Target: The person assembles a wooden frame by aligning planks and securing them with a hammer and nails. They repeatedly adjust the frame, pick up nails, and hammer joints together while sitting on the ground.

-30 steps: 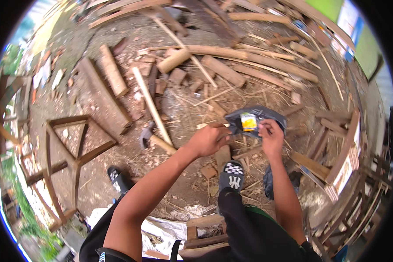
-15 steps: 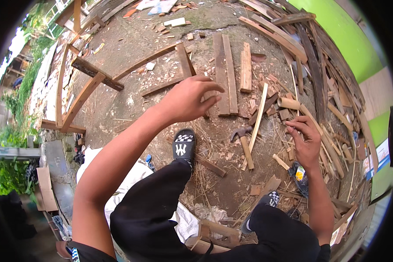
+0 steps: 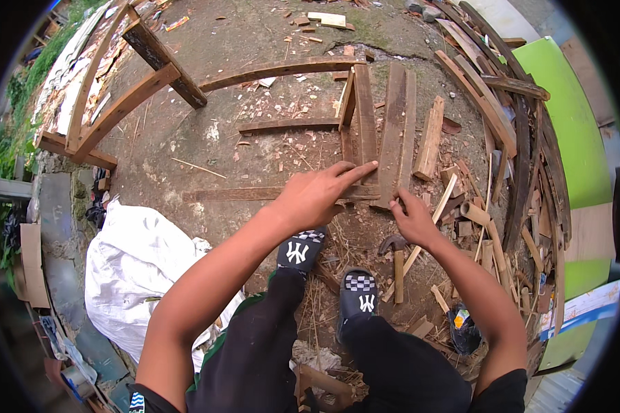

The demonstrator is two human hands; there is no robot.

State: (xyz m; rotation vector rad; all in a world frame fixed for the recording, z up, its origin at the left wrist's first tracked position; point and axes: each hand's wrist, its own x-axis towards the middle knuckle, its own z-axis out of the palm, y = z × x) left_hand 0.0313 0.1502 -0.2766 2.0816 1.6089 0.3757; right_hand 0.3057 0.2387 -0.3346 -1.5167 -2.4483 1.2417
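Note:
My left hand reaches over the near corner of a wooden frame lying on the ground. Its index finger is stretched out along the wood at that corner, and the other fingers are partly hidden below it. Close by on the right, my right hand has thumb and fingers pinched together at the near end of a brown board. Whatever sits in that pinch is too small to make out. Below the right hand, a hammer with a wooden handle lies on the ground.
A white sack lies left of my legs. Another wooden frame part stands at the far left, joined to a long rail. Timber offcuts and long planks are heaped along the right, by a green panel. Wood chips litter the ground.
Both hands have come together at the near corner of the frame: the right moved left, with its fingers still pinched. My right foot has moved in beside the left, and the view has shifted.

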